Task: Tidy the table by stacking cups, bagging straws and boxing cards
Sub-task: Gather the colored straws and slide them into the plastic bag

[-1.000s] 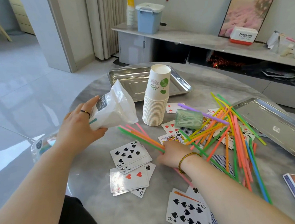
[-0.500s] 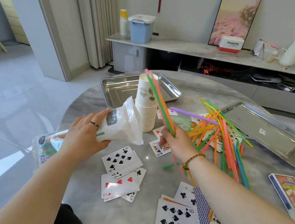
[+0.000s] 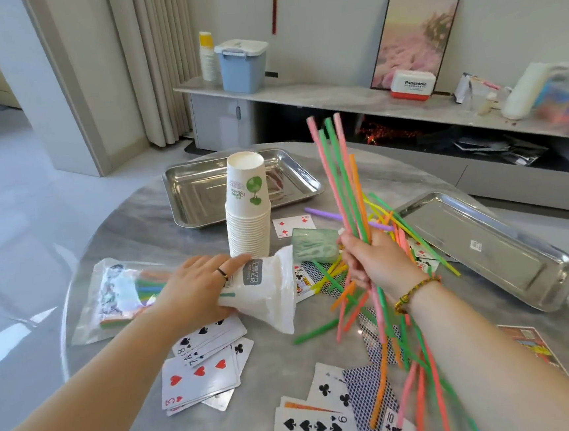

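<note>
Left hand (image 3: 197,291) holds bag (image 3: 269,292), right hand (image 3: 375,262) straws (image 3: 340,183), over grey table (image 3: 123,236) near sideboard (image 3: 334,94)

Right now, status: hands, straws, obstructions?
Left hand grips plastic bag near its mouth. Right hand grips straw bundle, roughly upright. Loose straws and cards on table; cup stack just behind bag.

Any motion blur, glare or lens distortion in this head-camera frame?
Head view: the straw bundle in the right hand is smeared by motion, worst at its lower ends; bright glare sits on the floor at left; wide-angle distortion tilts the pillar.
</note>
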Motion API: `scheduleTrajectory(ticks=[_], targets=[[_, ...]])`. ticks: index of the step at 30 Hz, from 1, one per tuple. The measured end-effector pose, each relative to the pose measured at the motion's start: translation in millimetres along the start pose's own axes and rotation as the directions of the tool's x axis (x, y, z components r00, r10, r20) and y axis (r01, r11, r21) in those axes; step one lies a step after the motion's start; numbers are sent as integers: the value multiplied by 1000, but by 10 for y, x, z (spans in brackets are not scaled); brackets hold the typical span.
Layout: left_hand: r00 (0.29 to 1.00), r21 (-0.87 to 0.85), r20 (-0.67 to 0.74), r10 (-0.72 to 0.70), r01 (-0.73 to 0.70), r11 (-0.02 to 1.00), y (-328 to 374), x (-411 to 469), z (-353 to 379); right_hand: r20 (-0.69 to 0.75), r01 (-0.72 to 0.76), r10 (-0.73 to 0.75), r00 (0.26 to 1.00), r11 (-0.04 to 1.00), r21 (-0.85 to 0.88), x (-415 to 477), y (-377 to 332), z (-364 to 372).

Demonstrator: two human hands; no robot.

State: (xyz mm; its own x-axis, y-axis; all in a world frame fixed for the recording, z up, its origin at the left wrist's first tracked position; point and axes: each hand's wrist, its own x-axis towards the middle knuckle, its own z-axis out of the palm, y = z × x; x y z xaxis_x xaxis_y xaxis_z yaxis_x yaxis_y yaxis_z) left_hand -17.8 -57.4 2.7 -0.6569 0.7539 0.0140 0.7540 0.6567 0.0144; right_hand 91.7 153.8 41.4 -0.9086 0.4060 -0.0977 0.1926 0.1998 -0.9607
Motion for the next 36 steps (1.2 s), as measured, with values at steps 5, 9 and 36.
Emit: scheduleTrajectory(ticks=[5,9,36], targets=[[987,-42,159,31,-25,999,90,29,99,88,-35,70,994,937,-348,-230,100,-321],[999,-318,18,-26,31,948,147,-31,2,120,-3,85,989,825,-565,-353,311,-444],[982,-578,185,-24,129,806,1187,264,-206,-457,506,-796,397,605,-615,-577,467,-606]])
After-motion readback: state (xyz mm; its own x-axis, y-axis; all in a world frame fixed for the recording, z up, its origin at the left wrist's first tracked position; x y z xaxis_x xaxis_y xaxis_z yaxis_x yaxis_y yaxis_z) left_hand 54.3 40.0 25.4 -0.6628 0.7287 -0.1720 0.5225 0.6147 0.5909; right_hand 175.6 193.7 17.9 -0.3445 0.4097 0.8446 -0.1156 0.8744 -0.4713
